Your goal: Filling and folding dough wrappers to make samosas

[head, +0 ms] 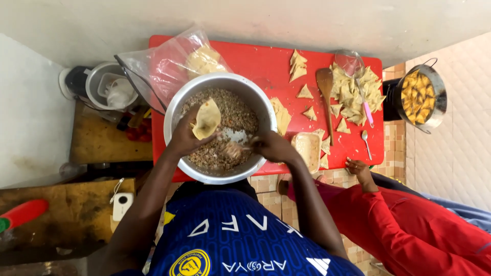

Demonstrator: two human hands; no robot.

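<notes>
Both forearms over metal bowl (176, 110): left hand (185, 137) fingers gripping pastry cone (206, 119), right hand (273, 147) fingers gripping spoon (236, 136)

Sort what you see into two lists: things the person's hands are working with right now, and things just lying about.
In use:
left hand holding a folded pastry cone
right hand with a spoon
metal bowl of minced filling

Lying about:
wooden spoon
pile of folded triangles
pot of fried pieces
plastic bag
red table
</notes>
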